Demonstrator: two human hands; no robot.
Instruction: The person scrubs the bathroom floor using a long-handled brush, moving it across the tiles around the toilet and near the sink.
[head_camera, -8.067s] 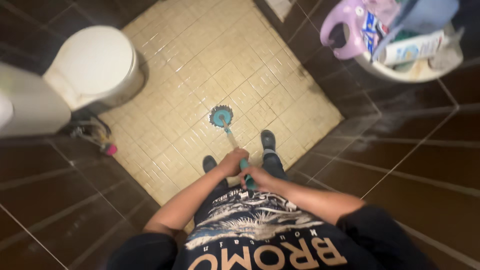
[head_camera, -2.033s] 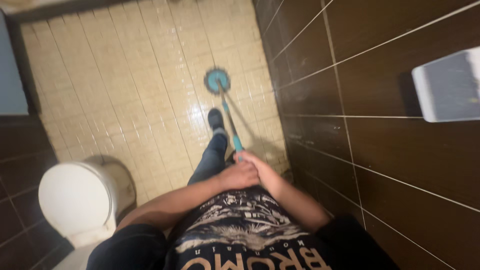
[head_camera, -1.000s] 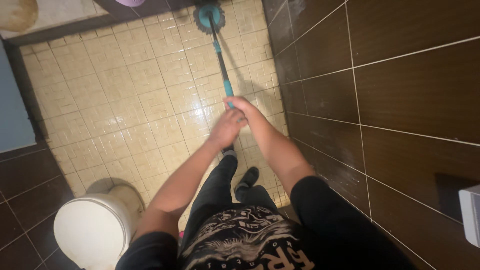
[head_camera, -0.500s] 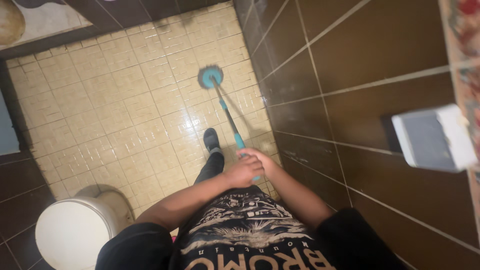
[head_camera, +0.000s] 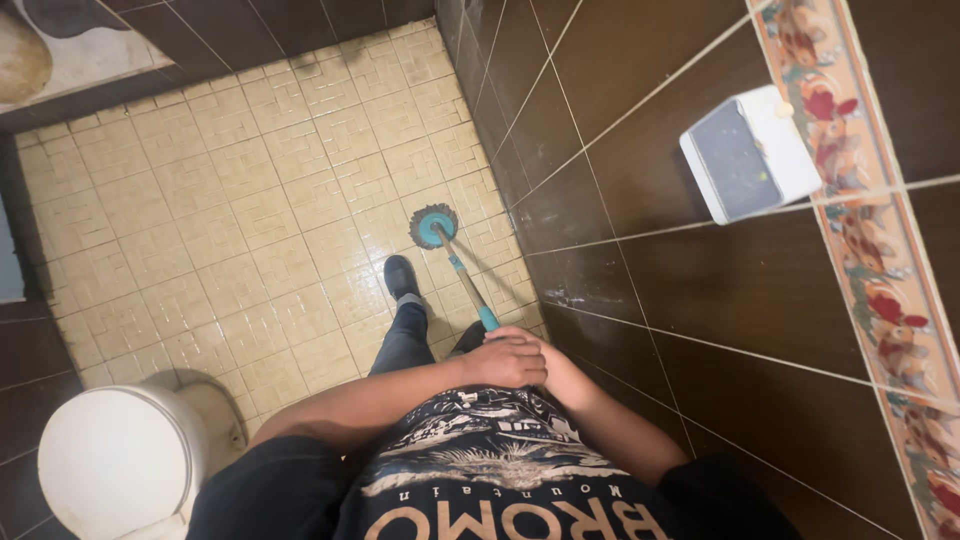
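A long-handled scrub brush (head_camera: 433, 226) with a round teal head rests on the wet beige floor tiles (head_camera: 230, 200), close to the dark wall. Its teal and silver handle (head_camera: 468, 287) runs back to my hands. My left hand (head_camera: 508, 362) is closed around the handle's near end, on top. My right hand (head_camera: 560, 372) sits just behind and under it, mostly hidden, also gripping the handle. My dark shoe (head_camera: 401, 276) stands on the tiles just left of the brush head.
A white toilet (head_camera: 115, 465) with its lid down is at the lower left. Dark brown wall tiles (head_camera: 700, 310) rise on the right, with a white box fixture (head_camera: 750, 150) and a patterned border strip (head_camera: 880, 260). A light mat (head_camera: 60, 45) lies at the top left.
The brush head has been pulled back toward my feet from its far reach a second ago. My hands have drawn in close to my waist, and the view has swung right along the wall.
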